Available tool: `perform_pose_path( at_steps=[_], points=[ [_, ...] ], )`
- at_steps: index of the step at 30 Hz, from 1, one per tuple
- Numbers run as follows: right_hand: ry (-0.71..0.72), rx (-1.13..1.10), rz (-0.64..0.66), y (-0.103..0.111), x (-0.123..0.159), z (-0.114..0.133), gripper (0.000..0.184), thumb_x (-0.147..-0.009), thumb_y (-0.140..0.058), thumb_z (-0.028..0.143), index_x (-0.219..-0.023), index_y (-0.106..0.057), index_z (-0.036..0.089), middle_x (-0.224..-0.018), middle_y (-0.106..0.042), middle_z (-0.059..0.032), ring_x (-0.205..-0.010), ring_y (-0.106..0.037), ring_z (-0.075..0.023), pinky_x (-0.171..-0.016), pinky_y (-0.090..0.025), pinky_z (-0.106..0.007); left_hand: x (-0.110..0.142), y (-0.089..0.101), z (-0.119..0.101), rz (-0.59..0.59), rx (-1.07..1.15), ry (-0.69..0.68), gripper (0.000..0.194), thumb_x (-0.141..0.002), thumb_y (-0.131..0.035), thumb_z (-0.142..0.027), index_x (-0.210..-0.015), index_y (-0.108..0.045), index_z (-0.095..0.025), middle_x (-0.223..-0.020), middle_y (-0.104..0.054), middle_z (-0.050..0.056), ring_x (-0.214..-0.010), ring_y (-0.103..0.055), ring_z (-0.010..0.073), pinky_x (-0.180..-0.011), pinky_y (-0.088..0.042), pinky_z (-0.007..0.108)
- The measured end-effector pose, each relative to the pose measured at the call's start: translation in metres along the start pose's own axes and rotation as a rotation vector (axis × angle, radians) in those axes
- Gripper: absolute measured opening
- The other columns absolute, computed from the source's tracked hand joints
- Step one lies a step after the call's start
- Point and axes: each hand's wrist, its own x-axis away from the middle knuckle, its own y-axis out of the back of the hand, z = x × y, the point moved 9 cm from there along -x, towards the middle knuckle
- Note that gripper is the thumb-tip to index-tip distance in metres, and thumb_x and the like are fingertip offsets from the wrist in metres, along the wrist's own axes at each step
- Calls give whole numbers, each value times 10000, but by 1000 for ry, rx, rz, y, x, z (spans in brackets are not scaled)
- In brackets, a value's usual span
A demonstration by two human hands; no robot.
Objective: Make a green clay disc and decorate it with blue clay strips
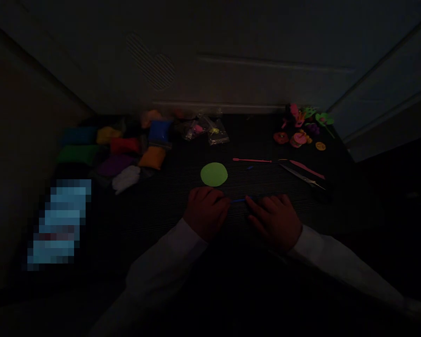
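Touching the blue strip (237,201), your left hand (206,213) is curled, right hand (277,220) loosely spread, grips unclear; a clear bag (219,138) holds a yellow piece (214,131).

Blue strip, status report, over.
Left hand and right hand at the blue strip, its middle showing between them. Green disc close beyond left hand. Scissors beyond right hand.

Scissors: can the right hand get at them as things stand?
Probably yes. The scissors lie just beyond the right hand, with nothing visible between; the pink knife is on their far side. The hand is at the blue strip, and the dark handles are hard to make out.
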Motion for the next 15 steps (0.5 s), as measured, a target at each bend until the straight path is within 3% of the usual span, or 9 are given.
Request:
perform_pose_path(
  at_steps=[5,15],
  points=[
    [-9,-45,-37,3,1,-1,466,-866,-302,404,-1284,-371,210,-866,-565,-58,-778,-459,-186,-723,-254,-352,-1,-1,0,-5,4,-4,154,-782,-513,-270,-851,-643,-222,-828,-630,23,-831,-507,205,-730,-366,378],
    [-13,7,10,1,-5,7,434,-863,-293,427,-1230,-440,249,-889,-577,-60,-785,-455,-198,-720,-228,-366,-1,-2,-4,11,14,-20,199,-787,-505,-298,-933,-624,-231,-864,-625,32,-837,-497,205,-721,-370,371]
  ],
)
